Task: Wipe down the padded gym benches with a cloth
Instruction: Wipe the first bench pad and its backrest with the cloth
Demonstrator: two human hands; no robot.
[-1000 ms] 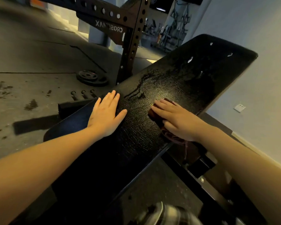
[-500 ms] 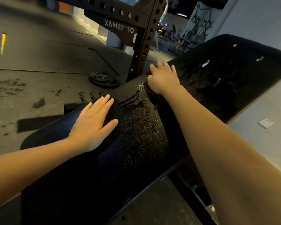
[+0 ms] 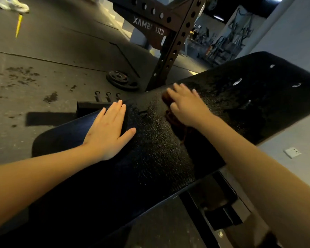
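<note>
A black padded gym bench (image 3: 150, 158) runs from lower left to upper right, its backrest (image 3: 258, 97) tilted up. The pad's middle glistens wet. My left hand (image 3: 109, 129) lies flat on the pad's left edge, fingers straight. My right hand (image 3: 186, 106) presses a dark reddish cloth (image 3: 175, 120) onto the pad near its far edge; the fingers are motion-blurred and stretched over the cloth. Most of the cloth is hidden under the hand and wrist.
A perforated rack upright (image 3: 172, 49) stands just behind the bench. A weight plate (image 3: 122, 80) lies on the rubber floor, with three pegs (image 3: 107, 95) nearby. A white wall with a socket (image 3: 292, 152) is at right. The bench's metal frame (image 3: 222, 221) shows below.
My right hand swept the cloth from the pad's near right edge up to its far edge, then drew back slightly toward the middle. My left hand stayed flat on the pad.
</note>
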